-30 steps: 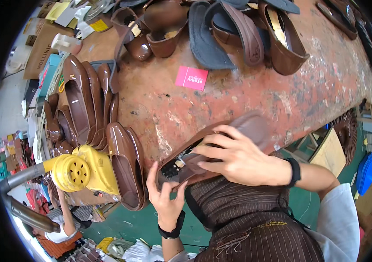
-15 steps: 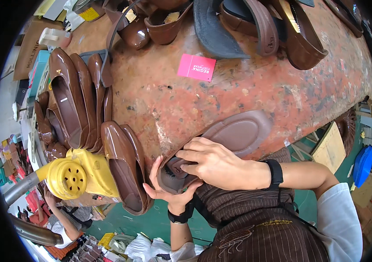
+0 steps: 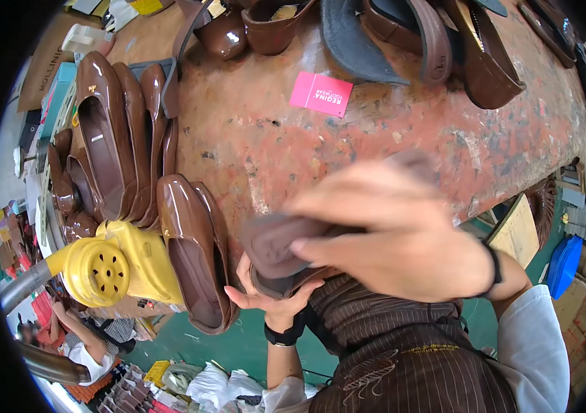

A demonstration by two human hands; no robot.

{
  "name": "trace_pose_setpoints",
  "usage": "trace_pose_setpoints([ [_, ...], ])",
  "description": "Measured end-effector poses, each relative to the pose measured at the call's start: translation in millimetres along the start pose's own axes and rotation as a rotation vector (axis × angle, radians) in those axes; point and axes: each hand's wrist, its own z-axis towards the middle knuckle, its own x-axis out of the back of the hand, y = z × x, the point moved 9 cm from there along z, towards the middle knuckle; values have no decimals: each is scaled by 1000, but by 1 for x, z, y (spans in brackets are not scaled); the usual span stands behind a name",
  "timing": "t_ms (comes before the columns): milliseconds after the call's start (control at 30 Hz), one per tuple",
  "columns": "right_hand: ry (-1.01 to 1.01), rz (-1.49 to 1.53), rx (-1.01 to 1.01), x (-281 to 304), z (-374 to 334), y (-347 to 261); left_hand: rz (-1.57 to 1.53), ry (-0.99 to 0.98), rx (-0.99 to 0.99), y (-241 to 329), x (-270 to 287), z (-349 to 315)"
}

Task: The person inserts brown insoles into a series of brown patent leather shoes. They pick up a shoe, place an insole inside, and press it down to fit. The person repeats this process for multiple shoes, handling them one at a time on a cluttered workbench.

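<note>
My left hand [image 3: 276, 306] cups the heel end of a brown shoe [image 3: 276, 283] at the table's near edge, thumb on one side and fingers on the other. Above the shoe's opening is a mauve-brown insole [image 3: 269, 241], its rounded heel end toward the left. My right hand [image 3: 389, 234], smeared by motion, grips this insole from the right, its thumb on the top face. Most of the insole's length and the shoe's front are hidden behind the right hand and wrist. To the left of my left hand stand two glossy brown shoes [image 3: 193, 255] side by side.
More glossy brown shoes [image 3: 107, 138] stand in a row at the left, behind a yellow machine part [image 3: 128, 261]. Shoes and straps [image 3: 489, 62] line the far side, near a pink card [image 3: 320, 94]. A person [image 3: 83, 337] is at the lower left.
My right hand has come up out of the shoe, lifting the insole's heel end above the opening. The insole's front part no longer lies flat in sight on the table. My left hand keeps its place.
</note>
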Motion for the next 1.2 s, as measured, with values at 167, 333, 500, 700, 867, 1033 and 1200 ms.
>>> trace_pose_setpoints([
  [167,-169,-306,69,6,-4,-24,-13,7,-33,8,-3,10],
  [333,-438,-105,-32,-92,-41,9,-65,24,-54,5,-5,11],
  [500,-353,-1,-30,-107,-43,17,-91,18,-39,3,-4,9],
  [700,-343,81,-40,-125,-46,21,-58,8,-41,4,-5,9],
  [867,-329,60,-46,-127,-49,27,-72,3,-60,3,-4,8],
  [1033,-379,-20,-40,-128,-47,25,-138,21,-51,1,-4,8],
  [1200,-400,-121,1,-129,-48,20,-156,-8,-49,-2,-5,6],
])
